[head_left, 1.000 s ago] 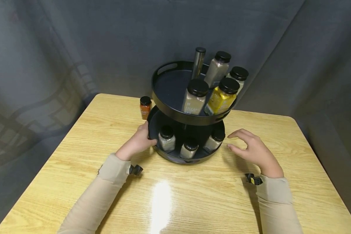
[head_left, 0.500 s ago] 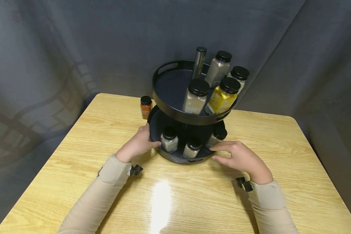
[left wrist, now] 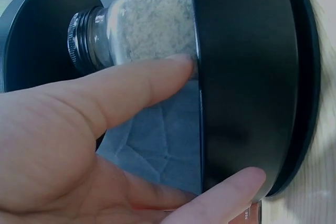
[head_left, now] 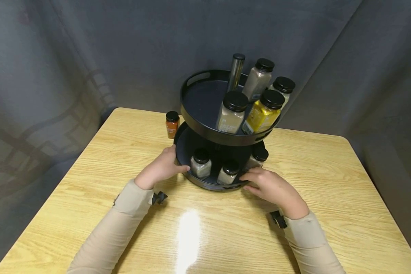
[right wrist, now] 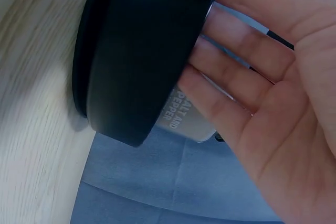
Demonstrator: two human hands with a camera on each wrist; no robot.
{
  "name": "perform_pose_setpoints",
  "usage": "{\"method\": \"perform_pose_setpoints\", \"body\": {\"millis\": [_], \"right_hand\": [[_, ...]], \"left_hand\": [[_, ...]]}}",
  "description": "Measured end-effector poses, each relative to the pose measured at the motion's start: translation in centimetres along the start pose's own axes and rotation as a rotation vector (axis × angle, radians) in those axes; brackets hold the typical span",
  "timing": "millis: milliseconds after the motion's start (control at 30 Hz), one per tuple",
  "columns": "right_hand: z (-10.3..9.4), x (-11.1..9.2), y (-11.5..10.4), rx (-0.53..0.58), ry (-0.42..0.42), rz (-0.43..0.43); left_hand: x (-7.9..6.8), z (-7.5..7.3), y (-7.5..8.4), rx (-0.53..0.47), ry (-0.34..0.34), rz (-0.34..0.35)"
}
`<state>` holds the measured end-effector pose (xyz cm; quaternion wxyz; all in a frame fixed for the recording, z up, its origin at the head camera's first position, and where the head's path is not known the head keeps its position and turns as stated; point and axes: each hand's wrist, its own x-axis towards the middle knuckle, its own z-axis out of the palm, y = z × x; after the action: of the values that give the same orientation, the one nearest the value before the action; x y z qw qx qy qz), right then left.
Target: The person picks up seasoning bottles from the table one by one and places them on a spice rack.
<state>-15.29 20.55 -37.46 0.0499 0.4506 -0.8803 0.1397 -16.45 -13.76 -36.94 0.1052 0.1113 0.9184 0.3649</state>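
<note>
A black two-tier lazy Susan [head_left: 212,186] stands on the table, holding spice jars. My left hand [head_left: 161,169] holds the lower tier's left rim, one digit inside and another against the outer wall. Close to that hand in the left wrist view is a jar of pale grains [left wrist: 155,24]. At the front right, my right hand [head_left: 272,188] grips the same rim, thumb outside and fingers inside. Behind those fingers, in the right wrist view, shows a jar lettered "salt and pepper" [right wrist: 181,116]. Two more lower jars, a front one [head_left: 227,173] and a left one [head_left: 201,165], stand between my hands.
On the upper tier are a yellow jar [head_left: 262,114], a tan jar [head_left: 230,120] and two more jars, beside a metal post [head_left: 236,72]. A small orange-red jar [head_left: 172,125] stands on the wooden table [head_left: 150,236], left of the lazy Susan. Grey curtains [head_left: 150,45] hang behind.
My right hand has come leftward from beside the lazy Susan onto its lower rim. The lower tier's jars have shifted to the right, while my left hand has barely moved.
</note>
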Motion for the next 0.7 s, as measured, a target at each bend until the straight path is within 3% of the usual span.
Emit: {"method": "perform_pose_setpoints", "body": {"millis": [133,267,700], "right_hand": [[0.0,0.2,0.1,0.001,-0.002,-0.006],[0.1,0.4,0.0,-0.001,0.023,-0.027],[1.0,-0.9,-0.6,-0.138,0.185,-0.152]], "left_hand": [[0.0,-0.4,-0.2,-0.040,0.008,0.031],[-0.1,-0.8,-0.4,-0.079,-0.006,-0.019],[0.1,-1.3,-0.9,-0.153,-0.025,-0.085]]}}
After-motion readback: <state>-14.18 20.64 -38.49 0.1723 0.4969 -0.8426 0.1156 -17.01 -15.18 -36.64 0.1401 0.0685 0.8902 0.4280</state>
